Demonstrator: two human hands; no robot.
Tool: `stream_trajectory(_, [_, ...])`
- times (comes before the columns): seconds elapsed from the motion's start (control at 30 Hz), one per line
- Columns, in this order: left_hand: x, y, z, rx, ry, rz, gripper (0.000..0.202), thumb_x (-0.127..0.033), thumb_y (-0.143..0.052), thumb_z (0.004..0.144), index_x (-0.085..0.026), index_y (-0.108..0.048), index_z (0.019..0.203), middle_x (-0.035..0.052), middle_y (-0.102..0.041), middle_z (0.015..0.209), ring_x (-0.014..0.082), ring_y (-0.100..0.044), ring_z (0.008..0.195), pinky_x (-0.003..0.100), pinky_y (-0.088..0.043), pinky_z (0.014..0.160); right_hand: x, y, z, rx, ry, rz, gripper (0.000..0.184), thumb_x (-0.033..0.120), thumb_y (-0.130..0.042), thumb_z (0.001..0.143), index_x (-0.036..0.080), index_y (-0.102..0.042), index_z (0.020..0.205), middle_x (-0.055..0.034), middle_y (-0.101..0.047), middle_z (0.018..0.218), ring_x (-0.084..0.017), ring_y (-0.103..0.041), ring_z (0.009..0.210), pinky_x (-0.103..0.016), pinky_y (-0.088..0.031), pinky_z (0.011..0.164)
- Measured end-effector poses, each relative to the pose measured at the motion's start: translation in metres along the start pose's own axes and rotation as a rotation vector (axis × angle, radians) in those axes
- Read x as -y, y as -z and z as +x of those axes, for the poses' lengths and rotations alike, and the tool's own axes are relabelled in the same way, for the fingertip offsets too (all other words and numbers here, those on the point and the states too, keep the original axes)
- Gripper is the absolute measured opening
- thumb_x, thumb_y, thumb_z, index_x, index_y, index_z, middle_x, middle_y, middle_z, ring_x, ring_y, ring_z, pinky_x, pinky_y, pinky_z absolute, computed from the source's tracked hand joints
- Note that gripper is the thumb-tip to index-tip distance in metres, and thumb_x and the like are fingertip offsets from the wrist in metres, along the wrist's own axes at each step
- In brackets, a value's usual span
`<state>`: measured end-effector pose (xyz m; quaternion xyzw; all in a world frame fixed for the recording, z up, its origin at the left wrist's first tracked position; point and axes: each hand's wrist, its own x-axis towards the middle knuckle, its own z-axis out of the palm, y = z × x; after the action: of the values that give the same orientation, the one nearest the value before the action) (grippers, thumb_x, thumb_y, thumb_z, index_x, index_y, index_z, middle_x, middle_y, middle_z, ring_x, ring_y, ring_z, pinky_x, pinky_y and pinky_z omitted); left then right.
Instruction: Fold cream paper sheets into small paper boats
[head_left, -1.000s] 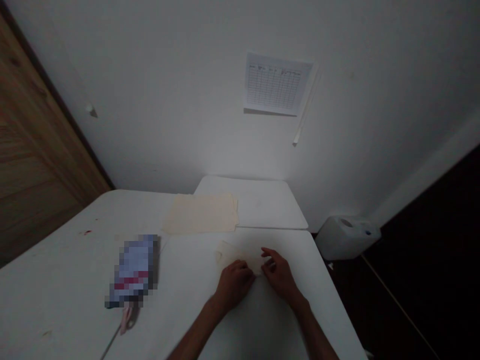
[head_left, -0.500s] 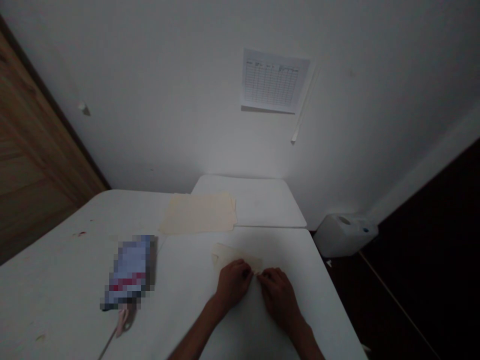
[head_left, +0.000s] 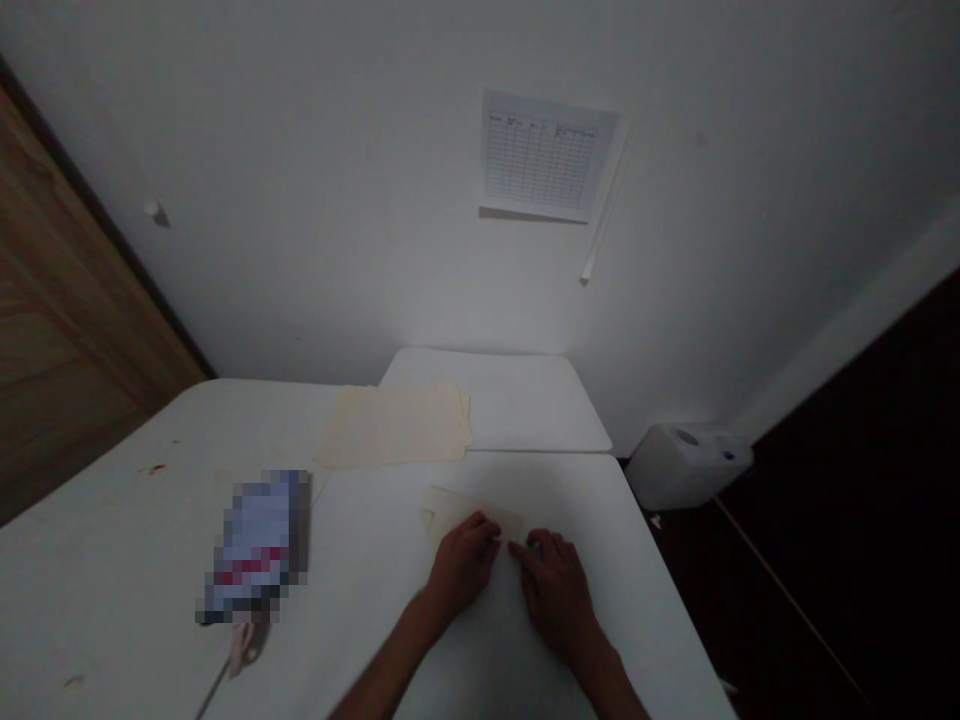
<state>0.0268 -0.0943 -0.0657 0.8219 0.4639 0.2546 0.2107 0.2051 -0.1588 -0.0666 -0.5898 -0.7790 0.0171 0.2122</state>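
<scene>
A small, thin cream sheet (head_left: 457,508) lies on the white table in front of me, its left corner folded over. My left hand (head_left: 466,558) rests on the sheet's near side, fingers bent and pinched together at its edge. Close by on the right, my right hand (head_left: 556,580) has its fingers curled, with the thumb tip at the sheet's near right edge. The fingertips partly hide that edge. Farther back lies a larger stack of cream sheets (head_left: 397,425).
A blurred-out bluish item (head_left: 255,540) with a pink tie lies on the table (head_left: 375,620) to the left. Against the wall stands a white board or second tabletop (head_left: 532,400). A white plastic container (head_left: 686,465) is on the floor at right. A printed chart (head_left: 547,158) hangs on the wall.
My fingertips have drawn slightly apart, and the sheet's near edge between them looks flatter. The view has shifted a little; the other things stay in place.
</scene>
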Motion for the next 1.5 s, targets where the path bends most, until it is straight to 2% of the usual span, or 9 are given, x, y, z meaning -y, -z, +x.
stream_trajectory(0.1, [0.006,0.001,-0.002,0.016,-0.104,0.024,0.023,-0.016,-0.046,0.09,-0.021,-0.067,0.08,0.0033,-0.06,0.088,0.0146,-0.061,0.081,0.025,-0.049,0.074,0.0,0.0,0.0,-0.001,-0.002,-0.009,0.045,0.008,-0.054,0.081,0.029,-0.06,0.121,-0.0074,-0.057,0.108,-0.023,-0.051,0.099,-0.036,-0.039,0.086])
stream_trajectory(0.27, [0.013,0.003,-0.008,0.007,-0.278,0.062,0.025,-0.01,-0.048,0.087,-0.023,-0.068,0.095,0.0066,-0.062,0.108,0.0186,-0.059,0.1,0.031,-0.05,0.087,0.0,0.001,0.002,0.003,0.003,-0.004,0.046,0.008,-0.053,0.082,0.03,-0.058,0.123,-0.0074,-0.057,0.108,-0.023,-0.051,0.099,-0.036,-0.039,0.087])
stream_trajectory(0.43, [0.01,0.011,-0.014,0.072,-0.348,0.138,0.027,-0.009,-0.05,0.085,-0.023,-0.068,0.099,0.0075,-0.064,0.112,0.0215,-0.059,0.099,0.037,-0.051,0.088,0.0,0.003,0.004,0.016,0.002,-0.003,0.047,0.009,-0.053,0.083,0.03,-0.057,0.124,-0.0076,-0.057,0.108,-0.024,-0.05,0.101,-0.037,-0.038,0.088])
stream_trajectory(0.67, [0.011,0.01,-0.019,0.073,-0.369,0.183,0.035,-0.006,-0.051,0.08,-0.019,-0.064,0.11,0.0098,-0.063,0.122,0.0247,-0.058,0.108,0.046,-0.045,0.1,0.001,0.007,0.006,0.032,0.004,-0.005,0.048,0.008,-0.052,0.083,0.03,-0.056,0.126,-0.0081,-0.056,0.111,-0.025,-0.049,0.103,-0.038,-0.038,0.09])
stream_trajectory(0.8, [0.012,0.009,-0.02,0.109,-0.382,0.21,0.035,-0.005,-0.05,0.08,-0.019,-0.064,0.11,0.0091,-0.06,0.129,0.0257,-0.057,0.108,0.045,-0.048,0.097,-0.001,0.006,0.005,0.048,0.021,-0.01,0.051,0.007,-0.052,0.082,0.03,-0.054,0.128,-0.0081,-0.056,0.113,-0.025,-0.048,0.105,-0.039,-0.038,0.091])
stream_trajectory(0.97, [0.01,0.011,-0.02,0.137,-0.376,0.194,0.042,-0.003,-0.05,0.076,-0.018,-0.062,0.114,0.0078,-0.06,0.129,0.0272,-0.053,0.108,0.047,-0.046,0.098,-0.001,0.003,0.003,0.043,0.008,-0.027,0.05,0.008,-0.049,0.086,0.03,-0.053,0.131,-0.008,-0.055,0.116,-0.024,-0.047,0.109,-0.038,-0.037,0.094])
stream_trajectory(1.17, [0.004,0.015,-0.019,0.139,-0.347,0.127,0.048,-0.003,-0.051,0.073,-0.019,-0.06,0.118,0.006,-0.06,0.127,0.0253,-0.052,0.1,0.043,-0.049,0.092,0.0,0.002,0.002,0.078,0.057,0.019,0.054,0.004,-0.05,0.084,0.034,-0.054,0.129,-0.0058,-0.054,0.121,-0.023,-0.045,0.114,-0.037,-0.035,0.098])
stream_trajectory(1.5, [0.004,0.016,-0.019,0.137,-0.328,0.118,0.034,-0.006,-0.053,0.072,-0.019,-0.065,0.101,0.0052,-0.062,0.125,0.0259,-0.051,0.097,0.043,-0.048,0.091,-0.001,-0.001,0.002,0.038,-0.065,-0.028,0.051,0.011,-0.053,0.085,0.037,-0.055,0.128,-0.0063,-0.054,0.12,-0.025,-0.046,0.113,-0.039,-0.035,0.096])
